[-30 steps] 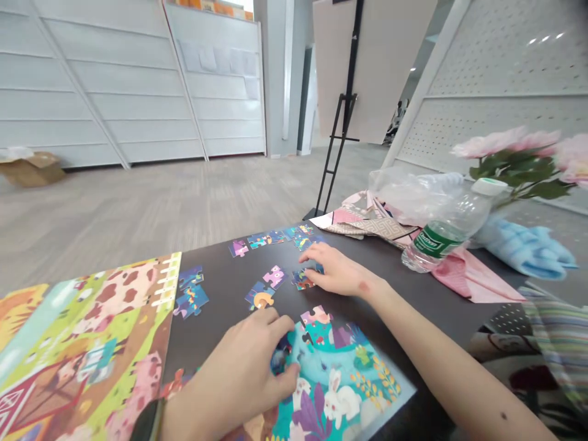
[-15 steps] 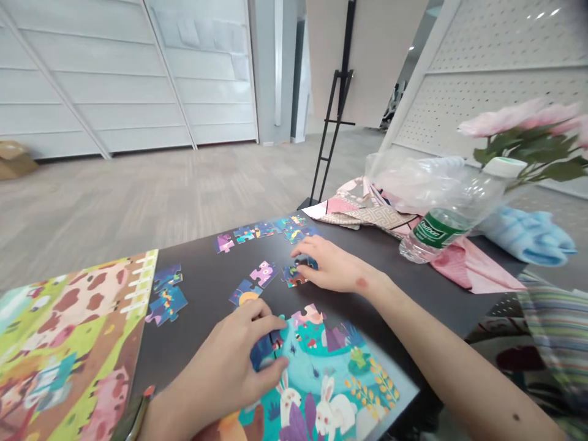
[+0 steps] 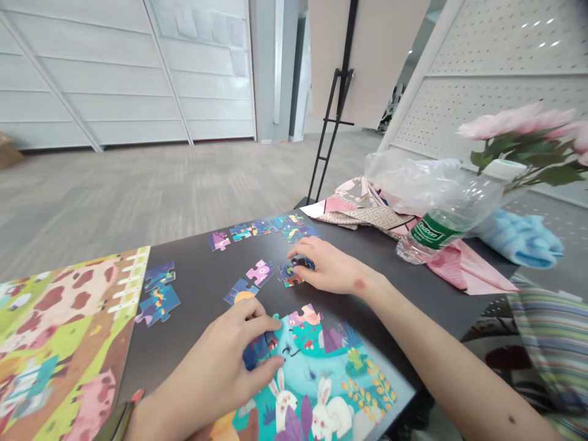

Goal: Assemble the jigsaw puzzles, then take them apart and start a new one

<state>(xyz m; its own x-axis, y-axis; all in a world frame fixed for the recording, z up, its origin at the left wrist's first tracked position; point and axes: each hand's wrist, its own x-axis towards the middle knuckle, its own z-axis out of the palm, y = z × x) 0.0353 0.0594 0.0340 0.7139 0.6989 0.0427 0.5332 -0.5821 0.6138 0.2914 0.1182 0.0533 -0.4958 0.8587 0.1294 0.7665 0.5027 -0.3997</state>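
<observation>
Jigsaw pieces (image 3: pixel 261 228) are spread across the dark table (image 3: pixel 193 257) as I watch, and the action centres on the partly built rabbit puzzle (image 3: pixel 321 373) at the near edge. The left hand (image 3: pixel 215 355) is curled closed, thumb and fingers around a dark blue piece (image 3: pixel 257 350) right at the puzzle's upper-left border, so I'm calling that a firm grasp. Over to the right hand (image 3: pixel 331 266): its fingertips (image 3: pixel 303 244) are arched down onto a small cluster of dark pieces (image 3: pixel 294 274), but whether it's actually gripping them I can't tell from here. Just beside that cluster sit a pink piece (image 3: pixel 260 273) and a blue piece with an orange sun (image 3: pixel 241 291). More pieces lie in a loose row along the far side, and two joined pieces (image 3: pixel 158 304) sit near the edge of a farm-scene puzzle board (image 3: pixel 59 324) on the left. Beyond the hands, a plastic water bottle (image 3: pixel 448 214) lies tilted on a pink cloth (image 3: pixel 468 272), with a patterned scarf (image 3: pixel 362 208), a plastic bag (image 3: pixel 404 180), blue fabric (image 3: pixel 519 239) and artificial pink flowers (image 3: pixel 519 131) around it.
</observation>
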